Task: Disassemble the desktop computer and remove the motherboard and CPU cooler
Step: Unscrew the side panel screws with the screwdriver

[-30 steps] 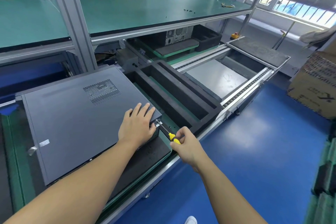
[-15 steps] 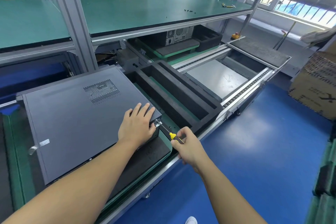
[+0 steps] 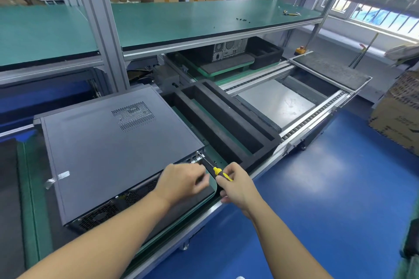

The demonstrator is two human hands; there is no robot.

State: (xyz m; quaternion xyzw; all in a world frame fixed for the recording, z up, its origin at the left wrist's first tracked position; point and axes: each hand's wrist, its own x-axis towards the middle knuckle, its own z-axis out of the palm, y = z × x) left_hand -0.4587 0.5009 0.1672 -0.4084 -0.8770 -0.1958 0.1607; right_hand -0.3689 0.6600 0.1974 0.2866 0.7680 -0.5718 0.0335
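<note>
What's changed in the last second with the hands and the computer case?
The left hand lifted off the computer case and dropped beside the screwdriver, fingers curled. The right hand still grips the screwdriver, tip at the case corner. The case stayed put.

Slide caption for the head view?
Right hand holds a yellow-and-black screwdriver, tip at a corner of the desktop computer case; left hand beside its shaft.

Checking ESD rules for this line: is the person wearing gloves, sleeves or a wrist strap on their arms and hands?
No. The left hand and right hand are bare, with no gloves. The left forearm and right forearm are uncovered to the frame edge; no sleeve, watch or wrist strap shows.
</note>
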